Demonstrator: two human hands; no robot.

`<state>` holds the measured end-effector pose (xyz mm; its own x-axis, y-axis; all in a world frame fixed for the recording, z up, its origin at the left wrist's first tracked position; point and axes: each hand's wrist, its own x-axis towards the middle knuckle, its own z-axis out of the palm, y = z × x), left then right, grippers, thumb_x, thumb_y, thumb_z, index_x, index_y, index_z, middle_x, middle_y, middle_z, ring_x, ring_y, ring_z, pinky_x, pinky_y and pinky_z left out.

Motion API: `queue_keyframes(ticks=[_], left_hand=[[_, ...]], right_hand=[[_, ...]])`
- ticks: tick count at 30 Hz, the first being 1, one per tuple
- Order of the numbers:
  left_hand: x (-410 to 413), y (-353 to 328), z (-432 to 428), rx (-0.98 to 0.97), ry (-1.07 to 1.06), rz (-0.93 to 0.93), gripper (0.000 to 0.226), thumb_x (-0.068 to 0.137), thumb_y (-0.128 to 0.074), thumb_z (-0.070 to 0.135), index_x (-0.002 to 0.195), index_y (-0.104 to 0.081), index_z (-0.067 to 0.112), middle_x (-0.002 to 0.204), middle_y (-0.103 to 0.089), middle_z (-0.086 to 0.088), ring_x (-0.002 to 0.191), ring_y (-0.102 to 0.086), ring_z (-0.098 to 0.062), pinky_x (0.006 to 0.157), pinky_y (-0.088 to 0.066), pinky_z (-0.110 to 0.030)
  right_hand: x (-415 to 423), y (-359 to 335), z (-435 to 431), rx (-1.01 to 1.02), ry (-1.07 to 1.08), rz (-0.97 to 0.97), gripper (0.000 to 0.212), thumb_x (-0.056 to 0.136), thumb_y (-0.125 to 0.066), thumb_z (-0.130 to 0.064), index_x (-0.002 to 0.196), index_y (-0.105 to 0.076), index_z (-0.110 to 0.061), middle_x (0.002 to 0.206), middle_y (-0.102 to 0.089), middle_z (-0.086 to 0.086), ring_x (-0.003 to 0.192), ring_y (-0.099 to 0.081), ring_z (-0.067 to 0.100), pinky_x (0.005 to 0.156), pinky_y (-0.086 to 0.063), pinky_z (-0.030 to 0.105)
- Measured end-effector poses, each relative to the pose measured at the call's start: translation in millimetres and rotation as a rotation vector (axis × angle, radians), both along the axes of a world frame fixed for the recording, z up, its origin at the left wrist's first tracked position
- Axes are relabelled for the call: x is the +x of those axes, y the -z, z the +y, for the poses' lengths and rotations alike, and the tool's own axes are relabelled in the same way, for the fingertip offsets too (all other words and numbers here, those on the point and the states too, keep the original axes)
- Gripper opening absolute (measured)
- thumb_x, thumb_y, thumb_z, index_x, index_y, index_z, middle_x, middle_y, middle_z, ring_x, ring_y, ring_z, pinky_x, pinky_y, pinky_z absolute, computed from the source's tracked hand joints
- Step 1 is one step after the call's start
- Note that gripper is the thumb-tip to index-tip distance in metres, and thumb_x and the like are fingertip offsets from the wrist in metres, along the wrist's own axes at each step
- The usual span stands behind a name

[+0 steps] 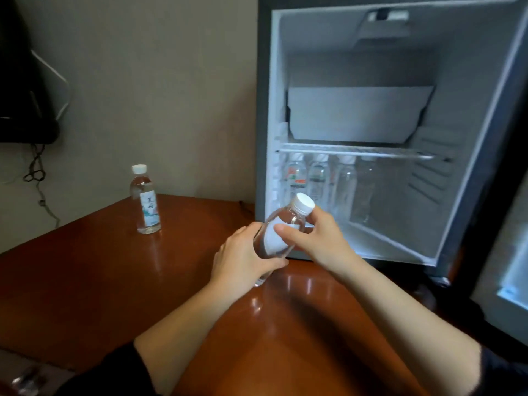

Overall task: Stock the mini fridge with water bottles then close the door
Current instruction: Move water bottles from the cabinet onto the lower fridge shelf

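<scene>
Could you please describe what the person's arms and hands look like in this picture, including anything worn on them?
Both forearms are bare. A dark sleeve, pushed up near the elbow, shows on each arm at the bottom of the view. The left hand and the right hand wear no gloves; no rings, watch or bracelets are visible. The fingernails look short and unpainted.

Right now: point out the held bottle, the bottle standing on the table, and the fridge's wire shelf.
held bottle [275, 238]: head view, on its white label.
bottle standing on the table [149, 208]: head view, on its label.
wire shelf [357, 152]: head view, on its front rail.
</scene>
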<state>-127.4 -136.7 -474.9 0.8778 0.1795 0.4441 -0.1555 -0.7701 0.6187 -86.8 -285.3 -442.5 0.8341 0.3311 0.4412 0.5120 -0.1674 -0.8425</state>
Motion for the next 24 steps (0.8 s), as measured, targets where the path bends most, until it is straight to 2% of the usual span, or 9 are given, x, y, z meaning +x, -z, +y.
queue_keyframes(ticks=[1, 3, 6, 8, 12, 15, 17, 21, 24], left_hand=[[7.1, -1.4, -10.2, -0.030, 0.027, -0.002, 0.051, 0.054, -0.077, 0.052, 0.097, -0.057, 0.032, 0.094, -0.064, 0.010, 0.090, -0.061, -0.015, 0.074, -0.052, -0.040], [21.8, -4.1, -29.8, -0.101, 0.093, 0.005, 0.052, 0.055, -0.078, 0.048, 0.100, -0.058, 0.032, 0.097, -0.065, 0.010, 0.091, -0.062, -0.015, 0.076, -0.054, -0.039], [46.0, -8.1, -57.0, -0.185, 0.199, -0.009, 0.063, 0.058, -0.080, 0.043, 0.115, -0.056, 0.029, 0.111, -0.061, 0.006, 0.103, -0.059, -0.015, 0.090, -0.050, -0.038], [58.7, -10.9, -74.5, -0.204, 0.246, -0.019, 0.070, 0.069, -0.079, 0.036, 0.131, -0.048, 0.023, 0.124, -0.050, 0.004, 0.117, -0.049, -0.013, 0.101, -0.039, -0.028], [75.5, -12.6, -105.8, -0.281, 0.320, -0.033, 0.066, 0.083, -0.067, 0.032, 0.140, -0.035, 0.027, 0.121, -0.039, 0.011, 0.116, -0.040, -0.003, 0.096, -0.029, -0.018], [88.1, -6.4, -124.5, -0.328, 0.331, -0.006, 0.062, 0.087, -0.062, 0.028, 0.142, -0.033, 0.029, 0.130, -0.045, 0.005, 0.123, -0.045, -0.009, 0.101, -0.035, -0.022], [93.5, -3.5, -133.4, -0.343, 0.374, 0.032, 0.066, 0.089, -0.060, 0.027, 0.145, -0.027, 0.030, 0.137, -0.043, 0.003, 0.126, -0.042, -0.009, 0.103, -0.034, -0.023], [99.4, 3.8, -148.4, -0.341, 0.469, 0.112, 0.073, 0.091, -0.057, 0.026, 0.149, -0.012, 0.033, 0.151, -0.028, 0.009, 0.138, -0.030, -0.008, 0.109, -0.026, -0.023], [103.8, 10.5, -158.6, -0.329, 0.520, 0.090, 0.078, 0.091, -0.057, 0.024, 0.148, -0.006, 0.037, 0.156, -0.016, 0.013, 0.143, -0.017, -0.005, 0.118, -0.019, -0.031]], right_hand=[[2.3, -3.9, -9.1, -0.013, 0.039, -0.010, 0.028, 0.074, -0.077, -0.023, 0.098, -0.064, -0.016, 0.095, -0.070, 0.004, 0.090, -0.068, 0.021, 0.084, -0.056, 0.046], [6.4, -12.6, -26.3, -0.053, 0.106, -0.040, 0.033, 0.074, -0.077, -0.028, 0.102, -0.063, -0.015, 0.098, -0.069, 0.005, 0.095, -0.067, 0.025, 0.085, -0.054, 0.051], [15.4, -25.1, -48.5, -0.112, 0.225, -0.115, 0.030, 0.076, -0.076, -0.029, 0.100, -0.063, -0.017, 0.093, -0.068, -0.002, 0.092, -0.065, 0.022, 0.082, -0.054, 0.050], [22.8, -32.5, -61.4, -0.156, 0.305, -0.169, 0.029, 0.076, -0.075, -0.032, 0.096, -0.061, -0.018, 0.090, -0.067, -0.003, 0.092, -0.063, 0.022, 0.083, -0.053, 0.047], [45.2, -43.6, -82.8, -0.261, 0.444, -0.201, 0.029, 0.075, -0.071, -0.042, 0.096, -0.059, -0.026, 0.090, -0.064, -0.011, 0.094, -0.058, 0.018, 0.086, -0.045, 0.036], [63.9, -47.5, -96.1, -0.281, 0.522, -0.150, 0.027, 0.075, -0.070, -0.041, 0.096, -0.059, -0.027, 0.092, -0.065, -0.008, 0.096, -0.058, 0.020, 0.087, -0.044, 0.036], [75.2, -50.0, -102.5, -0.278, 0.533, -0.106, 0.027, 0.076, -0.070, -0.038, 0.097, -0.060, -0.025, 0.098, -0.068, -0.004, 0.098, -0.061, 0.021, 0.081, -0.044, 0.032], [93.1, -47.3, -111.3, -0.302, 0.547, -0.075, 0.036, 0.078, -0.072, -0.030, 0.108, -0.060, -0.016, 0.105, -0.066, 0.002, 0.096, -0.061, 0.020, 0.069, -0.039, 0.025], [104.4, -43.5, -116.9, -0.249, 0.540, -0.017, 0.042, 0.080, -0.072, -0.029, 0.116, -0.057, -0.013, 0.107, -0.064, 0.002, 0.097, -0.060, 0.020, 0.065, -0.038, 0.025]])
